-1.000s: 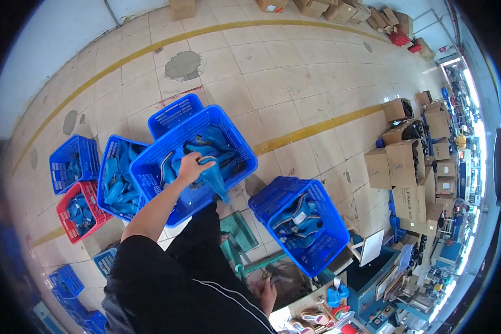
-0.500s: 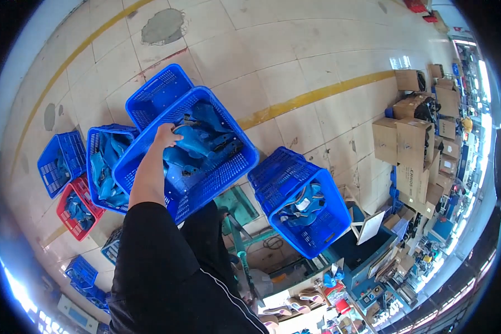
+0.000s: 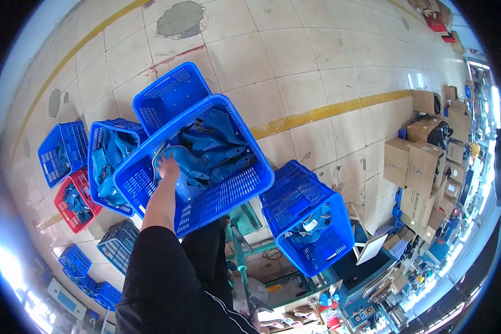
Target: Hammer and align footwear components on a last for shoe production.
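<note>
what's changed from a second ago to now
The left hand has moved leftward and down into the big crate. It no longer holds one of the blue pieces up in the air; whether it grips one now is unclear. The red basket and the crate at right stayed put.

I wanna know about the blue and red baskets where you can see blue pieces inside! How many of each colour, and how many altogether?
Blue baskets: 4
Red basket: 1
Total: 5
</note>
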Motion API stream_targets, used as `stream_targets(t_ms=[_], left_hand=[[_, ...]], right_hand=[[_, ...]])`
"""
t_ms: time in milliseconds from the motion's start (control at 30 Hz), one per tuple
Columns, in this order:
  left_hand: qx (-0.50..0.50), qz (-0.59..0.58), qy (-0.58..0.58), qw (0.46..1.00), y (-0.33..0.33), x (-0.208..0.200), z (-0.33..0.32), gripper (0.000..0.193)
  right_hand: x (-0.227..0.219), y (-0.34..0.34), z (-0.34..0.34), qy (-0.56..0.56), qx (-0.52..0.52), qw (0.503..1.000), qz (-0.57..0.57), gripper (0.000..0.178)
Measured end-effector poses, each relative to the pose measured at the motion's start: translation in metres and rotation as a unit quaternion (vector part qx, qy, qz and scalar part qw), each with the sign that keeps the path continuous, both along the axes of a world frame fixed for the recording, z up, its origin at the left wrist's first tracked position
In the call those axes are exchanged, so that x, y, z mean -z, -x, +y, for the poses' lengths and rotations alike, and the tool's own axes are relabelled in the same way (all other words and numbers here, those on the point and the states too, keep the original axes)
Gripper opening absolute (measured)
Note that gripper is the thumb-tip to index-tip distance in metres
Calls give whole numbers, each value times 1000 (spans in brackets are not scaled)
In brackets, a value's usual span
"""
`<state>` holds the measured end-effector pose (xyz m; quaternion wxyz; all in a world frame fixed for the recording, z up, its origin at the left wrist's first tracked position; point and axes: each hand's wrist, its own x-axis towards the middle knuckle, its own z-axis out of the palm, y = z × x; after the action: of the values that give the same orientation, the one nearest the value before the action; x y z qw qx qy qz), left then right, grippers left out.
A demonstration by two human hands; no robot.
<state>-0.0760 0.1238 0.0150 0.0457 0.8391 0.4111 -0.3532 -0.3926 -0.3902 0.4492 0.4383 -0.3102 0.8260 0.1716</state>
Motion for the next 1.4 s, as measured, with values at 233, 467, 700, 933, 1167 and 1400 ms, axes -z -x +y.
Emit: stream_targets(t_ms=[233, 467, 700, 933, 1167, 1400], left_hand=[[127, -216, 82, 965, -97, 76, -49, 61], [128, -85, 115, 981, -138, 140, -66, 45], [76, -150, 188, 968, -108, 111, -66, 68], [-424, -358, 467, 689, -35, -8, 35, 56], [-441, -325, 719, 428, -32, -191, -14, 47], [-288, -121, 922, 230, -18, -313, -267, 67]], right_hand=[[13, 5, -1, -87, -251, 963, -32, 44], [53, -23, 10, -106, -332, 935, -69, 31], [27, -63, -7, -81, -466, 880, -43, 30], [-9, -13, 12, 22, -490, 862, -126, 42], [3, 43, -4, 157, -212, 956, -130, 45], [-10, 67, -15, 281, -119, 907, -290, 28]])
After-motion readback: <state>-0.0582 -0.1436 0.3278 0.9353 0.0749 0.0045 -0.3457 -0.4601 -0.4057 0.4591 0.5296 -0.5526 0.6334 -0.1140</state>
